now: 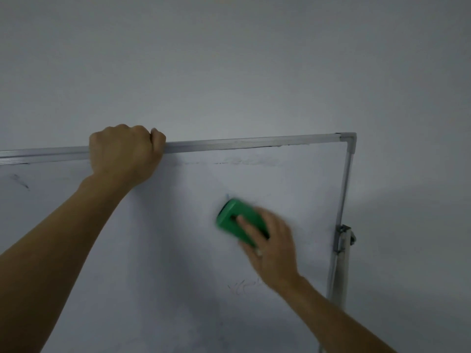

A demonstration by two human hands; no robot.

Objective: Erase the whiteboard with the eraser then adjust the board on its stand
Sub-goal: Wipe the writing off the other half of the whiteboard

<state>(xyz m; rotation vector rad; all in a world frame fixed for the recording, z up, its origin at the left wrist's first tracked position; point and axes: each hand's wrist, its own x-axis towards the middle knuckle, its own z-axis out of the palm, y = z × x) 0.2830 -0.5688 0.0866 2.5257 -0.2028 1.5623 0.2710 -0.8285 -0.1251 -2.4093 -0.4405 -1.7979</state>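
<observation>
Erasing step in hand; board adjustment not yet begun.

The right hand (270, 244) clasps the green eraser (238, 220), fingers curled over its back, and presses it against the whiteboard (165, 238) right of centre, below the top rail. The left hand (125, 151) is clenched over the aluminium top frame (242, 143), knuckles up, arm extended from the lower left, apparently steadying the panel. Faint marker traces (244, 285) show below the eraser, smudged residue (242, 161) under the top rail, and a dark mark (20, 182) at far left. In my judgement the next stroke should carry the eraser down across the lower traces. The stand bracket (344, 238) at the right edge is untouched.
</observation>
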